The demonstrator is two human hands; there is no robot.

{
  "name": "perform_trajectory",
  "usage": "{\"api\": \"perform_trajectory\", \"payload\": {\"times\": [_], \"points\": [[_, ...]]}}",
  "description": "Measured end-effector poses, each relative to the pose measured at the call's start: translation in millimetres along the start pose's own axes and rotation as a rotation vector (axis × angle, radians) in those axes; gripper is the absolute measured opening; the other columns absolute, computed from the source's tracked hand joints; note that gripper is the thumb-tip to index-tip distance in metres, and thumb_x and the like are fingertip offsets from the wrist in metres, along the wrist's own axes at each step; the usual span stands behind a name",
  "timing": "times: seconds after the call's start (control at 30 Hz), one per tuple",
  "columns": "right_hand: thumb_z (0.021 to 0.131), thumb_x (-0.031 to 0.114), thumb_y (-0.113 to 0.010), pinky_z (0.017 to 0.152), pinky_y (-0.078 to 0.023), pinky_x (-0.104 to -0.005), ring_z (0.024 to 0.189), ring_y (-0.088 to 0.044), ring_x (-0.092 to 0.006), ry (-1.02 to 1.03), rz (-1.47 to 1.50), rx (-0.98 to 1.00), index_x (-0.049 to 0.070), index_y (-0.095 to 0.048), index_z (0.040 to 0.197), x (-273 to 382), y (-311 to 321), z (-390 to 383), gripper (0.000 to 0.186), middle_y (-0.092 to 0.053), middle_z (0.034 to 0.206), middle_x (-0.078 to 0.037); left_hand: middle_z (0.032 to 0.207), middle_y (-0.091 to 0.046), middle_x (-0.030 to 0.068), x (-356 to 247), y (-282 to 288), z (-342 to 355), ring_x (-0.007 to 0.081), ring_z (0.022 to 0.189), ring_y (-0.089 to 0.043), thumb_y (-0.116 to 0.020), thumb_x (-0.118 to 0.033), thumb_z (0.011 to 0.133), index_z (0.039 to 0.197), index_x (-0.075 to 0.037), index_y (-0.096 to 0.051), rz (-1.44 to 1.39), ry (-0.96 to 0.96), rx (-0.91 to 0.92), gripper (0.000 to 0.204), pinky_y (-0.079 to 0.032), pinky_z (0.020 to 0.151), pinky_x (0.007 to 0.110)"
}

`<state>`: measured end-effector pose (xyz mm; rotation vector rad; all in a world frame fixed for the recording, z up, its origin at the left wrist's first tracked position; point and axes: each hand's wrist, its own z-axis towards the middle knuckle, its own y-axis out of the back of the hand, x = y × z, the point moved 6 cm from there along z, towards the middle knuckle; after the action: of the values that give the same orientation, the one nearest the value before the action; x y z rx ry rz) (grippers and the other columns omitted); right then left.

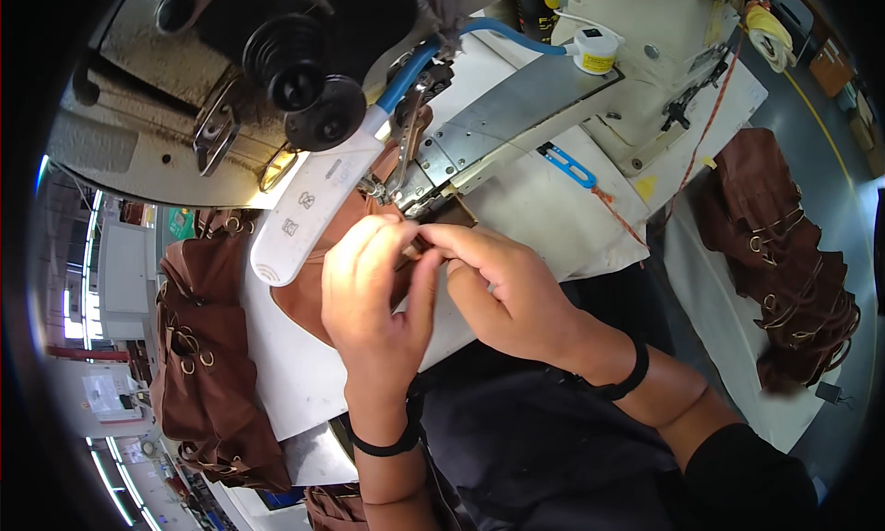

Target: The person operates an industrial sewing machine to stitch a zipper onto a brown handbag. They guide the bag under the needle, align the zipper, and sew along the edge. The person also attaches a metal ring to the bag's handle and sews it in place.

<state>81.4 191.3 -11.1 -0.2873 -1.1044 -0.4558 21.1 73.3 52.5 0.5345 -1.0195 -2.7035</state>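
Observation:
My left hand (369, 287) and my right hand (516, 296) meet in front of the sewing machine's needle area, thumbs and fingertips pinched together. Between them they grip the edge of a brown leather piece (300, 305), which lies on the white table (286, 383). My fingers cover most of the gripped part, so its detail is hard to make out. Just beyond my fingertips is the presser foot (376, 188), beside the machine's metal bed plate (498, 121). A white lamp (309, 208) on a blue flexible neck hangs close to my left hand.
Brown leather bags (217, 365) with metal rings are piled at the left; more bags (774, 254) lie on white sheeting at the right. A blue thread cutter (567, 165) with orange cord rests right of the bed. The dark machine head (295, 61) overhangs the upper left.

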Motion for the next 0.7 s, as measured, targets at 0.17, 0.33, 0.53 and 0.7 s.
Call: {"api": "perform_trajectory", "payload": {"times": [0.17,0.33,0.53,0.7], "points": [[0.093,0.009,-0.065,0.084,-0.047,-0.0417,0.097,-0.066,-0.0255,0.282,-0.351,-0.055,0.0,-0.07,0.115,18,6,5,0.024,-0.073,0.088,-0.006,0.114,-0.075,0.0148,3,2,-18,0.0298,0.104,-0.072,-0.088,-0.006,0.083,0.108,-0.003,-0.069,0.005,0.131,-0.135,0.031,-0.056,0.09,0.039],[0.092,0.01,-0.066,0.083,-0.046,-0.0416,0.086,-0.068,-0.0267,0.341,-0.302,-0.111,0.0,-0.07,0.11,17,4,9,0.02,-0.074,0.086,-0.007,0.116,-0.075,0.0171,5,-9,-34,0.0304,0.102,-0.073,-0.084,-0.004,0.087,0.107,-0.002,-0.069,-0.006,0.261,-0.244,0.025,-0.057,0.089,0.038],[0.098,0.013,-0.064,0.087,-0.053,-0.0337,0.09,-0.074,-0.0205,-0.225,0.273,0.195,0.001,-0.071,0.123,-18,1,19,0.029,-0.077,0.101,-0.013,0.12,-0.075,0.0196,11,-17,-42,0.023,0.101,-0.075,-0.079,0.0,0.093,0.103,0.0,-0.068,-0.276,0.447,-0.314,0.015,-0.06,0.086,0.032],[0.104,0.009,-0.058,0.096,-0.055,-0.0292,0.107,-0.071,-0.0143,-0.331,0.537,0.298,-0.004,-0.069,0.129,-17,-4,17,0.03,-0.077,0.114,-0.011,0.121,-0.073,0.0186,12,-13,-37,0.017,0.098,-0.073,-0.077,0.002,0.094,0.102,0.002,-0.067,-0.45,0.542,-0.296,0.013,-0.061,0.087,0.031]]}}
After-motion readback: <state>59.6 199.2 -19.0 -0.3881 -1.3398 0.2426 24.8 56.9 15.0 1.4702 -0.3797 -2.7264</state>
